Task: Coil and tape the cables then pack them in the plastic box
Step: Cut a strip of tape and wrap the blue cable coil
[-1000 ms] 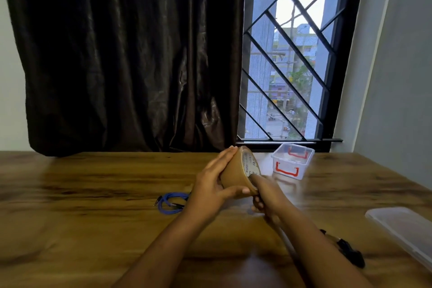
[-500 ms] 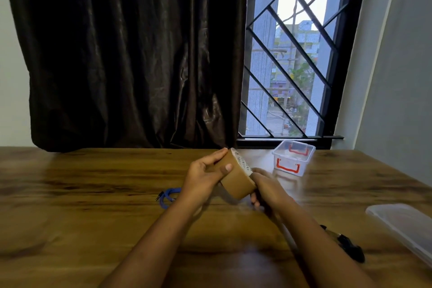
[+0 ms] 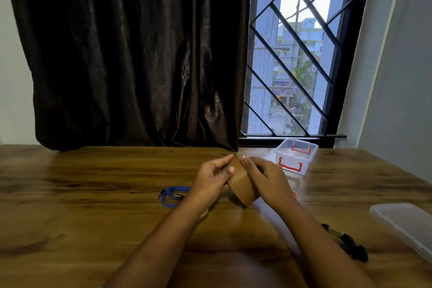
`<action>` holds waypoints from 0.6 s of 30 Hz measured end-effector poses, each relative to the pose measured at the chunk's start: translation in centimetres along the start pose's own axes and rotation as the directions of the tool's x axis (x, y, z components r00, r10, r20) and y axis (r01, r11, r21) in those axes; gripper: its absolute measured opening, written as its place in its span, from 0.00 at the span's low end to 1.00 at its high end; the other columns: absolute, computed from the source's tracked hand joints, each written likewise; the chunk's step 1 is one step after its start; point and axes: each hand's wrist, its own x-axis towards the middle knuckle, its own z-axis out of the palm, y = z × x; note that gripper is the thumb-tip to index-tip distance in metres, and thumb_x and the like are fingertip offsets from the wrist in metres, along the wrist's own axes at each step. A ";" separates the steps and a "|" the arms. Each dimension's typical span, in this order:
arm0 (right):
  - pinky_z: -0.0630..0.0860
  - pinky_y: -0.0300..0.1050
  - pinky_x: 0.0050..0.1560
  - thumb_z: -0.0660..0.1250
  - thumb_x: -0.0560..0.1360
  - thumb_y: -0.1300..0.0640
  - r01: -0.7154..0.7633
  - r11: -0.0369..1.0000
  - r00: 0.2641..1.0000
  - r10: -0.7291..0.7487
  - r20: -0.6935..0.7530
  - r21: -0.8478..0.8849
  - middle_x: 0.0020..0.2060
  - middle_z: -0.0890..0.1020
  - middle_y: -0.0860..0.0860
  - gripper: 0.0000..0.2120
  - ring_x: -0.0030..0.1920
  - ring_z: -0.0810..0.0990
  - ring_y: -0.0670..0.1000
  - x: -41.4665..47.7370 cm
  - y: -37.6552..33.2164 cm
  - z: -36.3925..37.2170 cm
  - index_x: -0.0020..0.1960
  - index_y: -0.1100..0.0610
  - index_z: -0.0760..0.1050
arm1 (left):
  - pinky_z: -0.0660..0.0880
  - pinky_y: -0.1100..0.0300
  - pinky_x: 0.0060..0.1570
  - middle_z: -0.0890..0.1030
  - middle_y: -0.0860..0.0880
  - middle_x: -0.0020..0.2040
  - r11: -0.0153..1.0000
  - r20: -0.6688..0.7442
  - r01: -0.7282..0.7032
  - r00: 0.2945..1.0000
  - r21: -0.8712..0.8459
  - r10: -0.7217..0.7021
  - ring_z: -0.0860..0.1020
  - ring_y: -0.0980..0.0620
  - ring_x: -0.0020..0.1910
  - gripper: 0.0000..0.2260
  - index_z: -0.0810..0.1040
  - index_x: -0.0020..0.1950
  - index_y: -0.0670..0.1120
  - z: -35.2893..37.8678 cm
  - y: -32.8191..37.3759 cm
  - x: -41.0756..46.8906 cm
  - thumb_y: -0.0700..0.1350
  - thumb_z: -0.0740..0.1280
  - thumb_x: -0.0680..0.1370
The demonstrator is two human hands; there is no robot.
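A roll of brown tape (image 3: 240, 184) is held between both hands above the middle of the wooden table (image 3: 93, 194). My left hand (image 3: 210, 179) grips its left side, thumb across the brown band. My right hand (image 3: 266, 177) grips its right side, fingers curled over the top edge. A coiled blue cable (image 3: 173, 195) lies on the table just left of my left wrist. The clear plastic box (image 3: 295, 155) with red latches stands open behind my right hand, near the window. A bit of orange (image 3: 294, 194) shows by my right wrist.
The box's clear lid (image 3: 406, 224) lies at the table's right edge. A black object (image 3: 346, 242) lies beside my right forearm. A dark curtain (image 3: 131, 54) and a barred window (image 3: 294, 54) stand behind the table.
The tape roll has been turned so its brown band faces me instead of its printed core. My right hand has come up from under the roll to its right side.
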 end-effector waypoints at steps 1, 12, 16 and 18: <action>0.73 0.30 0.38 0.58 0.75 0.38 0.015 0.999 0.999 -0.017 0.032 0.052 0.37 0.81 0.40 0.09 0.41 0.78 0.37 0.0 -0.3 0.0 0.43 0.37 0.76 | 0.78 0.65 0.42 0.78 0.48 0.62 1.000 0.008 0.003 1.000 0.003 -0.003 0.78 0.53 0.57 0.17 0.73 0.67 0.47 0.0 0.0 0.0 0.39 0.64 0.78; 0.73 0.29 0.37 0.55 0.81 0.51 -0.094 0.905 0.986 0.026 0.166 0.415 0.37 0.81 0.52 0.15 0.36 0.79 0.41 -0.7 -0.9 0.7 0.44 0.54 0.78 | 0.78 0.65 0.34 0.80 0.46 0.55 0.999 -0.130 0.038 0.991 0.033 -0.033 0.81 0.52 0.48 0.16 0.78 0.61 0.45 -0.5 0.7 -0.3 0.39 0.71 0.73; 0.73 0.27 0.37 0.56 0.81 0.53 -0.097 0.896 0.990 0.041 0.137 0.434 0.37 0.81 0.49 0.14 0.36 0.79 0.38 -0.7 -1.0 0.9 0.44 0.50 0.78 | 0.77 0.66 0.32 0.80 0.45 0.54 0.999 -0.100 0.050 0.994 0.003 -0.049 0.81 0.54 0.43 0.16 0.77 0.61 0.43 -0.5 0.9 -0.4 0.36 0.69 0.73; 0.73 0.28 0.37 0.55 0.81 0.53 -0.096 0.894 0.988 0.032 0.152 0.438 0.37 0.81 0.49 0.14 0.36 0.79 0.39 -0.8 -1.0 1.0 0.44 0.51 0.78 | 0.76 0.67 0.31 0.80 0.45 0.55 0.999 -0.102 0.044 0.994 0.021 -0.041 0.81 0.54 0.42 0.17 0.77 0.62 0.43 -0.5 1.0 -0.5 0.36 0.69 0.73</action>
